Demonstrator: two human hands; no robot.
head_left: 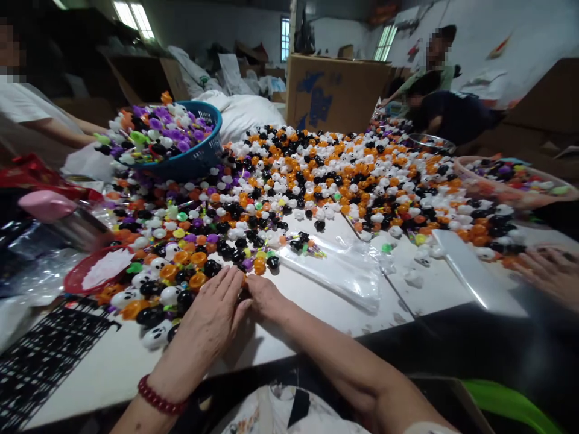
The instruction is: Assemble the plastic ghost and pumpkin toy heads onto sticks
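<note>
My left hand (217, 310) lies stretched out, its fingers straight and close together, against the near edge of a heap of small plastic toys (199, 259). The toys are orange pumpkins, white skulls and black pieces. My right hand (266, 296) meets the left at the fingertips. Its fingers are bent inward and partly hidden; a bit of orange and something dark show between the two hands, too covered to name. A stack of clear plastic bags (335, 268) lies right of my right hand, with a few toys on it.
A blue basket (212, 132) full of toys stands back left, near a person in white. At left are a red tray (75, 274) with white paper, a pink-lidded bottle (81, 226) and black mesh (49, 355). Another person's hand (552, 271) is at right, beside a white scoop-like piece (474, 277).
</note>
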